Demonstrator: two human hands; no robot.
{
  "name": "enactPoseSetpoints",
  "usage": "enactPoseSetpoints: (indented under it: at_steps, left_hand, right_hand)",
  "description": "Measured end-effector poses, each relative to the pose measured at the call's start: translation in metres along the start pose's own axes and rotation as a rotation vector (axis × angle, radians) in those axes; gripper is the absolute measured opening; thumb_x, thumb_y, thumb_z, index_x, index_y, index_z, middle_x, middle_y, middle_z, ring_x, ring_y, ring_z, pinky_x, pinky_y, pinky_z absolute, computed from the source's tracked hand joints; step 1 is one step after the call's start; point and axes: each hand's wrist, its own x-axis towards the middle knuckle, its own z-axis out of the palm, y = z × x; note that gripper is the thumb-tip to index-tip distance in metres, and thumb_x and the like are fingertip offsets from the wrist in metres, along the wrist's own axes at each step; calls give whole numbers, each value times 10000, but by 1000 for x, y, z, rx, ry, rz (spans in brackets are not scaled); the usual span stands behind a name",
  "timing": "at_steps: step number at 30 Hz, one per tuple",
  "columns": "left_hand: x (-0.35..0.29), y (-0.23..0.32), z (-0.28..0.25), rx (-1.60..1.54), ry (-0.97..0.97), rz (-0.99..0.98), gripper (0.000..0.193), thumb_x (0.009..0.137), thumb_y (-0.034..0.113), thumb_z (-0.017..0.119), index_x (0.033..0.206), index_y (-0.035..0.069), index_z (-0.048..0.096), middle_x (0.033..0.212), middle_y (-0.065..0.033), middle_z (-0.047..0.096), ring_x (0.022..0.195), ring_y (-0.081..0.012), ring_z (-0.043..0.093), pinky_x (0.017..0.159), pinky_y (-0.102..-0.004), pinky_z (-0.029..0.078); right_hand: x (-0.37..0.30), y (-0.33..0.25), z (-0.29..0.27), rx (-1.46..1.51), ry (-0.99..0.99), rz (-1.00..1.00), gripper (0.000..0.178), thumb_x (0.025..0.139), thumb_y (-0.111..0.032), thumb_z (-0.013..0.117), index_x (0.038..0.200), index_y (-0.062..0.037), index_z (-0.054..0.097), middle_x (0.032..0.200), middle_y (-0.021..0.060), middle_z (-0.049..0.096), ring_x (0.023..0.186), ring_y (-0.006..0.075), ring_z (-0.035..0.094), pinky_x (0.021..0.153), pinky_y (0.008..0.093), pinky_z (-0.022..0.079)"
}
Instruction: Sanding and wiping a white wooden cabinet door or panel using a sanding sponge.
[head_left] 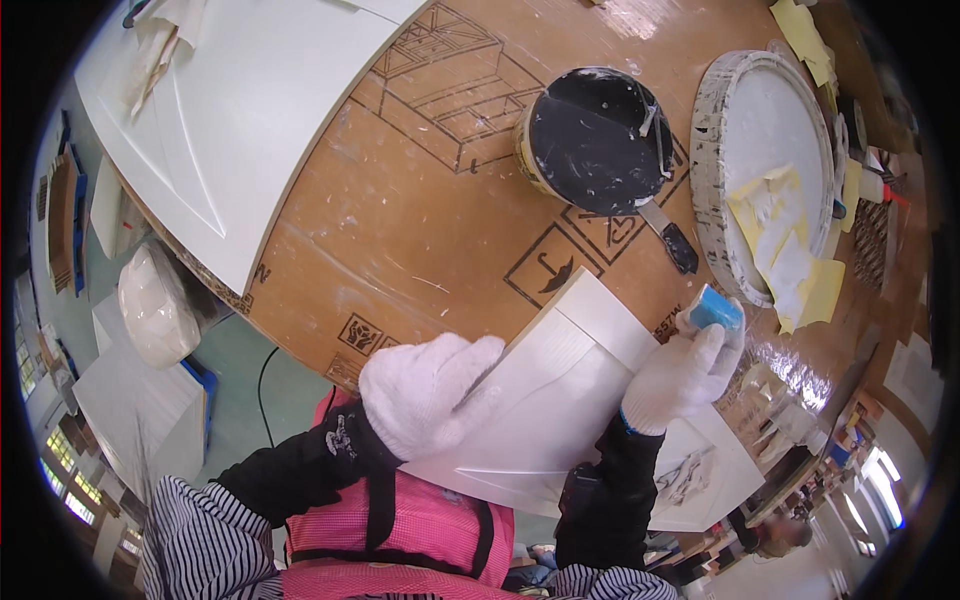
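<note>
Striped sleeves (205,540) and a pink mesh garment or bag (440,525) fill the lower edge of the view, closest to the camera, with black cuffs running up to two white-gloved hands at the near edge of the tabletop (400,240), which is faced with printed cardboard. The left hand (430,393) is loosely open, thumb apart from the fingers, at the left edge of a white near panel (555,375); whether it touches the panel cannot be told. The right hand (685,370) is closed on a small blue block (715,308), gripped between thumb and fingers above the tabletop, just right of that panel. The near panel lies across the tabletop's near edge, a curved line showing in its face. Farther in, toward the far edge, sits a round tub (590,140), dark inside and flecked white, with a putty knife (680,247) angled out over its rim. Along the right side stands a broad, white-smeared round container (708,170), stained yellow sheets (785,240) lying over its near part. A larger white panel (230,110) covers the far left corner.
</note>
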Motion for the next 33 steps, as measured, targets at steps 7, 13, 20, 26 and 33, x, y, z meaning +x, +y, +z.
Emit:
enactPoseSetpoints:
  at_steps: [7,13,20,26,33]
  left_hand:
    - [84,15,6,-227,162,-72,666,793,-125,469,1433,29,571,1228,-199,733,1030,-350,722,923,-405,585]
    - [104,13,13,-143,26,-14,642,816,-100,511,1440,43,566,1170,-97,780,1067,-360,689,946,-401,579]
    - [82,23,2,-153,-92,-177,637,827,-69,454,1443,17,590,1370,-281,649,1053,-336,743,988,-385,563]
    - [23,23,0,-303,-64,-296,692,825,-77,438,1518,-73,439,1356,-252,683,1142,-302,732,1044,-346,525]
    - [-71,-20,-37,-383,269,-571,447,902,-79,435,1303,-75,633,1057,-166,789,933,-173,739,888,-307,590]
  right_hand:
    - [-9,-10,17,-137,-52,40,422,1015,-81,638,1415,36,573,1234,134,662,1081,184,655,952,332,551]
    - [-9,-11,18,-127,-63,78,431,989,-31,671,1404,42,580,1270,122,656,1106,173,654,1001,332,527]
    - [-4,-12,17,-192,-115,36,418,978,-14,694,1381,43,598,1266,112,654,1098,163,651,1001,321,518]
    - [-5,-16,10,-68,-135,98,415,1006,-60,662,1401,41,584,1265,124,662,1099,176,660,975,321,534]
    - [-51,-30,-44,-73,-374,107,463,886,-13,695,1339,35,615,1243,136,675,1107,229,653,985,369,526]
